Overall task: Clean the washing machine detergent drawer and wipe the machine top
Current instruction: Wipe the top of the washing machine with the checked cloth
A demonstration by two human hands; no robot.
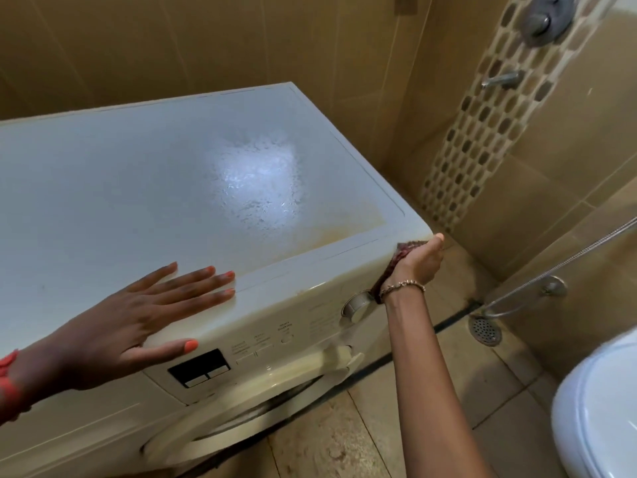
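Machine top (pixel 155 174), left hand (pixel 138 319) atop (corner cloth (pixel 402 252))

The single head-worn camera looked forward and steeply down from just above the front of the washing machine, so near that the machine top (pixel 138 174) filled the left and middle of the wide-angle frame, with the control panel (pixel 262 343) slanting below it. It faced the tiled wall (pixel 172 39). The left hand (pixel 138 315) entered from the lower left edge, the right hand (pixel 420 260) gripping a cloth (pixel 401 251) reached in from the bottom, and a toilet (pixel 599 408) was cut off at lower right.
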